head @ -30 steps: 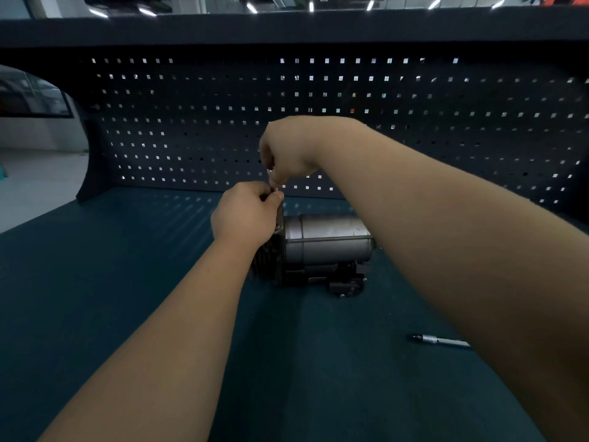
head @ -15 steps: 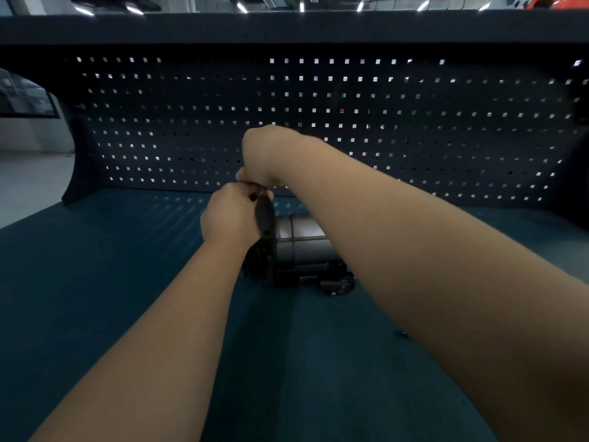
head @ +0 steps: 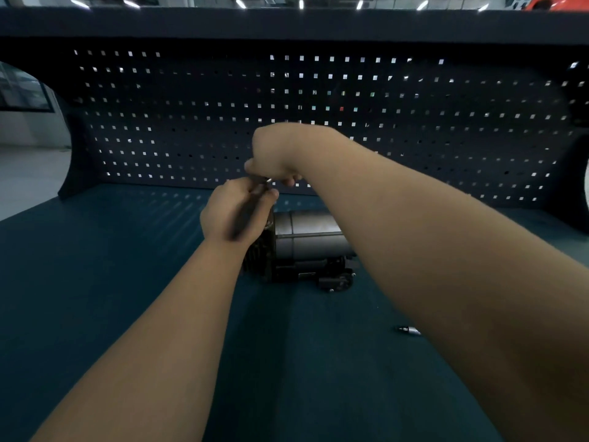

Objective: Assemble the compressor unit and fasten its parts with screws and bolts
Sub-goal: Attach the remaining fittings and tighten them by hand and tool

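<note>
Compressor unit (head: 314, 240) lies on its side on the blue desk (head: 111, 282), about mid-desk and near the pegboard (head: 191, 122). Its grey cylinder points right and its dark finned end points left. That left end is largely hidden behind the left hand (head: 229, 215), and the right forearm cuts off the far right end of the cylinder.

The left hand is curled around a dark elongated piece (head: 243, 218), which is blurred by motion, so what it is cannot be made out. The right hand (head: 280, 151) hangs just above it with its fingers bent downward, touching or nearly touching the left hand. A small bright metal tip (head: 268, 180) shows between the two hands. Whether the right hand pinches it cannot be told.

Off to the right, well apart from the unit, a slim metal tool (head: 408, 330) lies on the desk. Only its tip shows, as the right forearm covers the rest. A dark shelf (head: 287, 23) runs above the pegboard.

Counted: one compressor unit, two hands, one dark piece, one slim tool.
</note>
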`<state>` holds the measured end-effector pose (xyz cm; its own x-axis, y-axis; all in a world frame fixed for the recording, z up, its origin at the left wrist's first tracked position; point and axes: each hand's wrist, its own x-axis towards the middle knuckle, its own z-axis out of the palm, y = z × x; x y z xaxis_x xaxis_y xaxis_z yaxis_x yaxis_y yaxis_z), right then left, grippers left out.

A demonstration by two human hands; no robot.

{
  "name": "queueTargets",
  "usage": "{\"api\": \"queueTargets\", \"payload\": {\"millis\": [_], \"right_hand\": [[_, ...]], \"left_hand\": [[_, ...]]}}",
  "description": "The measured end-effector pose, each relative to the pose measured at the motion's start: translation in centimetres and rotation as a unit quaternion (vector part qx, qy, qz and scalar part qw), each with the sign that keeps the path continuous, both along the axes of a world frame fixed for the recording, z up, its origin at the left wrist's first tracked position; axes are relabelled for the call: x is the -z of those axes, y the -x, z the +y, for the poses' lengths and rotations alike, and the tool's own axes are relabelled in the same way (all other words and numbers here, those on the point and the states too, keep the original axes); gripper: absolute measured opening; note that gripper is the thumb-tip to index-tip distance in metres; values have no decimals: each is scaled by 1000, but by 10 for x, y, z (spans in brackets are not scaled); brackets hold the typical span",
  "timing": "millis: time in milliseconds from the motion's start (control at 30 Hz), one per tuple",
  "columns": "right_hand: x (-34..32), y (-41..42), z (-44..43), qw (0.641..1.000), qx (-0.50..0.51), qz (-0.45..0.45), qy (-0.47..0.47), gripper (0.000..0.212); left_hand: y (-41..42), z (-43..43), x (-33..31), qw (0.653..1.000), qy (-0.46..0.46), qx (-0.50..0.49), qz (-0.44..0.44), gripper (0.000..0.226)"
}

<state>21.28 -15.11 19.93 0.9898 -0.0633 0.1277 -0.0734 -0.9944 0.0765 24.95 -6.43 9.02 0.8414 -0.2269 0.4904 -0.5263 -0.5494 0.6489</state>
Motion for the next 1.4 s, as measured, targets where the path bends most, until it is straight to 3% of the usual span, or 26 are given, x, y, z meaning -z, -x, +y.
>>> {"api": "queueTargets", "payload": {"millis": [167, 300, 433, 533, 767, 933, 1033, 1133, 1233, 1400], "right_hand": [[0, -6, 6, 1000, 4, -2, -13, 40], [-9, -2, 0, 999, -32, 7, -13, 26], [-13, 7, -12, 998, -59, 16, -29, 32], [-12, 7, -13, 999, -27, 31, 16, 27], [-10, 1, 1, 994, 19, 55, 97, 40], [-13, 1, 0, 994, 14, 85, 72, 41], [-16, 5, 0, 988, 5, 84, 131, 28], [-13, 5, 0, 985, -22, 63, 161, 42], [-14, 3, 1, 990, 2, 69, 127, 24], [-11, 3, 3, 994, 19, 96, 39, 47]], "left_hand": [[-1, -1, -2, 1000, -18, -19, 1, 34], [-2, 1, -1, 1000, -14, -4, -1, 34], [-3, 0, -2, 1000, -9, 0, -2, 24], [-6, -2, -2, 1000, -7, -8, -1, 32], [-6, -1, -1, 1000, -9, 3, -8, 18], [-7, -1, -2, 1000, -8, 3, 0, 30], [-6, -1, -2, 1000, -8, 5, -3, 29], [-7, -1, -1, 1000, -3, 9, -9, 30], [-7, -2, 1, 1000, 0, 2, -13, 27], [-10, -2, -1, 1000, -7, -1, 18, 25]]}}
